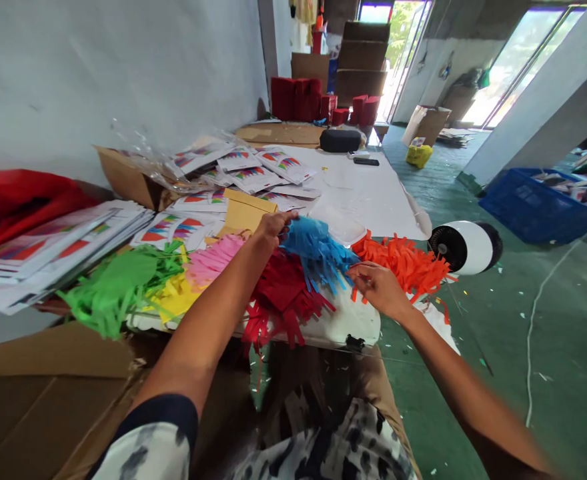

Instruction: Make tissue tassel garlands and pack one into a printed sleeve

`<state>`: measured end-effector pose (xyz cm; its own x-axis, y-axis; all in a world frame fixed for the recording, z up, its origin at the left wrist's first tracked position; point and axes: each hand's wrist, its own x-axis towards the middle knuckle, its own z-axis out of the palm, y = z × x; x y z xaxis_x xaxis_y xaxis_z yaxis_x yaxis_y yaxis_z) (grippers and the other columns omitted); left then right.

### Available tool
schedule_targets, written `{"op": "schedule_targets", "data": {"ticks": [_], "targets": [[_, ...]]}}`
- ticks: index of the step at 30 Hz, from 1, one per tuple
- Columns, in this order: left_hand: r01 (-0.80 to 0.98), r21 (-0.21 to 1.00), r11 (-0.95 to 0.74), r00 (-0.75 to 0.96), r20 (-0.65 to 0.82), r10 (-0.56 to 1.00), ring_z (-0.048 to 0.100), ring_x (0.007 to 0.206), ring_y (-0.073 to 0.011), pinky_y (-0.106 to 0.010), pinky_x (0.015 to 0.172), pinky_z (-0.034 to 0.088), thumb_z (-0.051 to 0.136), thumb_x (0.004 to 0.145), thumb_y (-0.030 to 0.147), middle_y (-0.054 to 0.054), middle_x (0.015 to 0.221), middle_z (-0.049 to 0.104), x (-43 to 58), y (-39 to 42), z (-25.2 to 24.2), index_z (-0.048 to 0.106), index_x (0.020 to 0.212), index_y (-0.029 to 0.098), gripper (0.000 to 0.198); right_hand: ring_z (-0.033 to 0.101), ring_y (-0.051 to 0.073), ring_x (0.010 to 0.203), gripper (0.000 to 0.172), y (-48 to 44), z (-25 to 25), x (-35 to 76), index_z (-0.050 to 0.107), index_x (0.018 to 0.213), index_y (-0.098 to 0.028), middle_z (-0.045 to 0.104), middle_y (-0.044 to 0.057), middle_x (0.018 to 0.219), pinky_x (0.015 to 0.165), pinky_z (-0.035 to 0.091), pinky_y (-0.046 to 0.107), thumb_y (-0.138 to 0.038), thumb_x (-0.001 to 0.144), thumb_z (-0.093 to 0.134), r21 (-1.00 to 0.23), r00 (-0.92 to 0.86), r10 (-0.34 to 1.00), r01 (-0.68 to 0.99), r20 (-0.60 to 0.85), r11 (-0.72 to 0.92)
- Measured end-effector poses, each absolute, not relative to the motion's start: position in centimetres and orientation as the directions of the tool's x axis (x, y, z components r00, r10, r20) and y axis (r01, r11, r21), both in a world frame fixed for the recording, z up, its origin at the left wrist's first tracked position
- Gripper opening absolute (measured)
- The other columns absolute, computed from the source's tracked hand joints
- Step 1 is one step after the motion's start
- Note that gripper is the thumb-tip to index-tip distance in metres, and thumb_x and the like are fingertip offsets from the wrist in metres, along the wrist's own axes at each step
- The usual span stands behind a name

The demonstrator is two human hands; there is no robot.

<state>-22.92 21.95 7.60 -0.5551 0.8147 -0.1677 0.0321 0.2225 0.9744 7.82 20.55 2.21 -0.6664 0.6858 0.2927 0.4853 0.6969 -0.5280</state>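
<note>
A bundle of blue fringed tissue paper [316,243] stretches between my hands over the near end of the table. My left hand [273,228] is closed on its left end. Thumb and fingers of my right hand [377,285] pinch the strip ends at its right side, beside the orange fringed paper [403,260]. Dark red fringed paper [288,287] lies under and in front of the blue one, some strips hanging over the edge. Left of it are pink [216,259], yellow [178,297] and green [118,283] fringed bundles, partly hidden by my left forearm.
Printed white packets [253,177] are heaped at the wall side, with a stack of flat ones [48,253] farther left. A brown envelope [246,212] lies behind my left hand. A white fan [466,247] stands right of the table; a blue crate [538,207] sits beyond.
</note>
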Motion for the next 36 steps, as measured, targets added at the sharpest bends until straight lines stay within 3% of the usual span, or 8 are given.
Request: {"op": "schedule_targets", "data": {"ticks": [11, 15, 18, 22, 24, 27, 31, 36], "targets": [[-0.15, 0.988, -0.048, -0.25, 0.009, 0.968, 0.058, 0.057, -0.0114, -0.025, 0.063, 0.049, 0.085, 0.076, 0.031, 0.004, 0.06, 0.054, -20.1, 20.7, 13.2, 0.057, 0.077, 0.018, 0.031, 0.073, 0.026, 0.109, 0.024, 18.8, 4.3, 8.9, 0.078, 0.103, -0.024, 0.079, 0.008, 0.116, 0.095, 0.058, 0.045, -0.024, 0.099, 0.055, -0.564, -0.634, 0.678, 0.426, 0.372, 0.708], [-0.343, 0.904, -0.255, -0.356, 0.126, 0.926, 0.06, 0.065, -0.0109, -0.026, 0.074, 0.052, 0.063, 0.099, 0.03, 0.004, 0.062, 0.056, -19.9, 20.3, 17.3, 0.057, 0.082, 0.02, 0.021, 0.073, 0.027, 0.108, 0.023, 17.8, 5.9, 9.9, 0.078, 0.105, -0.025, 0.079, 0.006, 0.112, 0.097, 0.058, 0.048, -0.027, 0.1, 0.056, -0.561, -0.592, 0.673, 0.403, 0.443, 0.723], [-0.415, 0.831, -0.37, -0.286, 0.267, 0.92, 0.062, 0.071, -0.0117, -0.027, 0.079, 0.054, 0.043, 0.108, 0.03, 0.001, 0.069, 0.061, -19.2, 18.7, 20.7, 0.058, 0.082, 0.018, 0.033, 0.072, 0.026, 0.112, 0.024, 17.1, 7.8, 11.1, 0.077, 0.113, -0.027, 0.079, 0.005, 0.115, 0.102, 0.056, 0.05, -0.033, 0.103, 0.056, -0.581, -0.456, 0.682, 0.361, 0.572, 0.729], [-0.264, 0.889, -0.374, 0.058, 0.402, 0.914, 0.058, 0.062, -0.0097, -0.022, 0.061, 0.049, 0.063, 0.096, 0.018, 0.001, 0.073, 0.06, -15.4, 14.6, 21.4, 0.061, 0.08, 0.016, 0.016, 0.067, 0.027, 0.124, 0.034, 15.8, 11.0, 13.1, 0.07, 0.131, -0.031, 0.07, 0.007, 0.134, 0.109, 0.053, 0.051, -0.045, 0.103, 0.056, -0.563, -0.146, 0.606, 0.253, 0.782, 0.787], [-0.034, 0.976, -0.217, 0.394, 0.213, 0.894, 0.059, 0.062, -0.0117, -0.023, 0.057, 0.047, 0.071, 0.093, 0.031, -0.002, 0.076, 0.064, -12.9, 12.1, 20.1, 0.067, 0.087, 0.015, 0.017, 0.061, 0.029, 0.133, 0.045, 14.5, 12.4, 13.9, 0.064, 0.14, -0.034, 0.061, 0.007, 0.147, 0.115, 0.049, 0.052, -0.054, 0.1, 0.056, -0.546, -0.126, 0.559, 0.125, 0.819, 0.828], [0.147, 0.976, -0.161, 0.703, 0.012, 0.711, 0.056, 0.064, -0.0125, -0.024, 0.059, 0.047, 0.071, 0.092, 0.034, -0.001, 0.075, 0.064, -9.7, 8.4, 18.2, 0.069, 0.088, 0.017, 0.018, 0.055, 0.032, 0.14, 0.067, 11.9, 13.5, 14.5, 0.05, 0.154, -0.036, 0.059, 0.007, 0.15, 0.119, 0.044, 0.054, -0.071, 0.096, 0.052, -0.655, -0.382, 0.588, -0.064, 0.713, 0.753], [0.223, 0.955, -0.197, 0.797, -0.062, 0.601, 0.048, 0.061, -0.0114, -0.024, 0.055, 0.041, 0.062, 0.1, 0.035, 0.0, 0.069, 0.057, -8.4, 4.3, 16.9, 0.068, 0.088, 0.019, 0.021, 0.062, 0.03, 0.129, 0.073, 7.9, 12.1, 14.8, 0.044, 0.158, -0.033, 0.067, 0.01, 0.138, 0.11, 0.05, 0.047, -0.074, 0.098, 0.046, -0.866, -0.775, 0.551, 0.011, 0.308, 0.5], [0.179, 0.983, 0.047, 0.752, -0.167, 0.638, 0.039, 0.058, -0.0089, -0.021, 0.051, 0.033, 0.065, 0.099, 0.043, 0.003, 0.067, 0.051, -9.3, 1.3, 13.6, 0.065, 0.091, 0.018, 0.026, 0.065, 0.017, 0.084, 0.033, 4.7, 8.1, 16.0, 0.071, 0.096, -0.021, 0.069, 0.004, 0.09, 0.078, 0.053, 0.029, -0.054, 0.097, 0.064, -0.924, -0.893, 0.4, -0.041, 0.204, 0.379]]}}
